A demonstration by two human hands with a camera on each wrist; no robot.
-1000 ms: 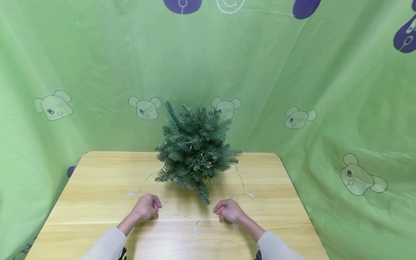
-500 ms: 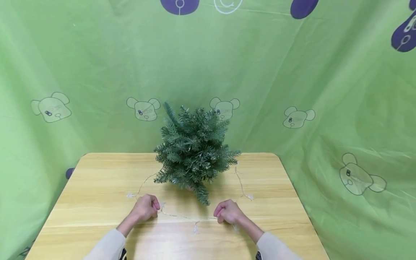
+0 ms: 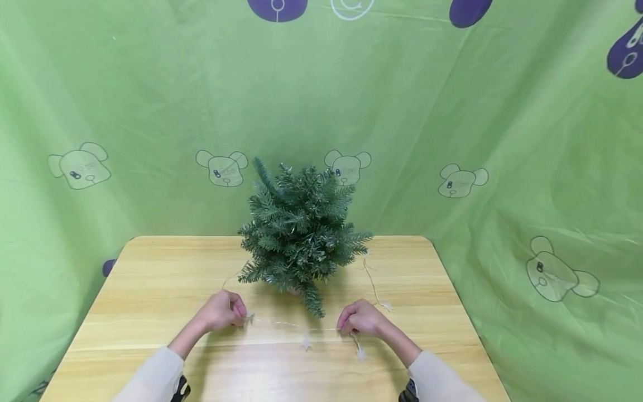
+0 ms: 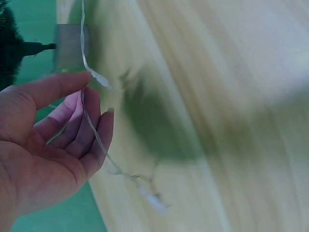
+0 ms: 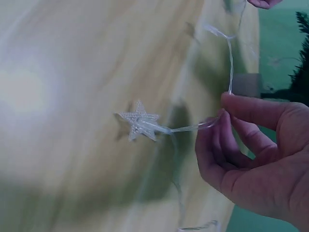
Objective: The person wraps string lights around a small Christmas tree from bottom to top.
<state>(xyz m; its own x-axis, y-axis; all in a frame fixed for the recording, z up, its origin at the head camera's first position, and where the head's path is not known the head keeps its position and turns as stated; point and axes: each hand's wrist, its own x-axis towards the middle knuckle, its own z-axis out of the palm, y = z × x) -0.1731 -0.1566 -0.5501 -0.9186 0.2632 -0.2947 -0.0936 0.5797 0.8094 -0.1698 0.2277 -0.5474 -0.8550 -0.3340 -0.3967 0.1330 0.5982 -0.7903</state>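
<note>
String (image 5: 231, 65): set with stars (image 5: 140, 122), over the surface (image 3: 427, 318), arcing round the near side of the tree (image 3: 303, 229); its far parts are hidden behind it.
Left hand (image 3: 222, 310): fingers pinch the string beside a star, near left of the tree.
Right hand (image 3: 364, 318): fingers pinch it, near right.
Progress: arc seemingly laid out, near stretch drawn between both hands; neither pinch released, no star seen on the tree.
Tree edge: stands close to the far edge.
Surface room: left and right edges well apart from both hands; space sideways and nearward.
Cloth (image 3: 150, 111): beyond the far edge, likely limiting farward reach.
</note>
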